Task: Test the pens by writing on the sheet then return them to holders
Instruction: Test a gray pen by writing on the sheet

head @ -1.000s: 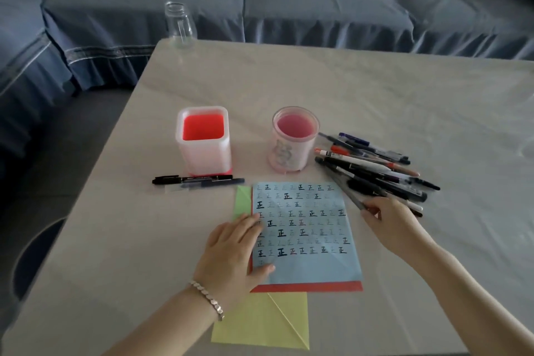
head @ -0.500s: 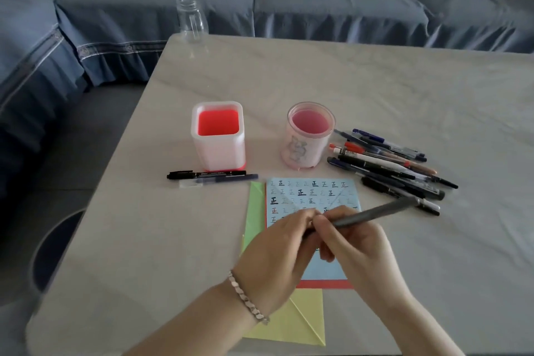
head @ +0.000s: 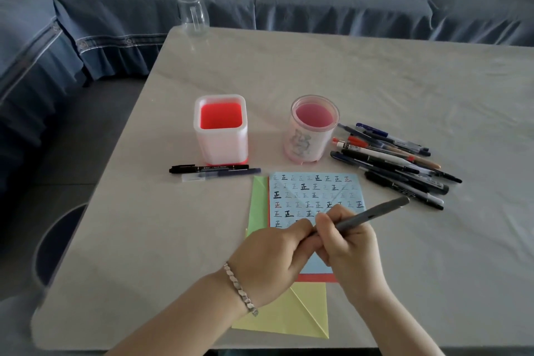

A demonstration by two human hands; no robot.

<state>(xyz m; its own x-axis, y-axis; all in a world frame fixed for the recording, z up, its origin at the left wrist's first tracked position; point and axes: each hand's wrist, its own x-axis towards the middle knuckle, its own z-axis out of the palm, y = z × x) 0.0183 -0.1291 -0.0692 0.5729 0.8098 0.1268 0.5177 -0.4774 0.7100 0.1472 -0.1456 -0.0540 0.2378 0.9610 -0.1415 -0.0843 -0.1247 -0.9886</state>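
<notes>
Rows of handwritten 正 cover the blue sheet (head: 318, 191) (lettering on pens (head: 390, 163) illegible).

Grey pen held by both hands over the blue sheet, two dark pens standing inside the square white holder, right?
No. The head view shows the two dark pens lying on the table in front of the square white holder, not inside it. Rest correct.
</notes>
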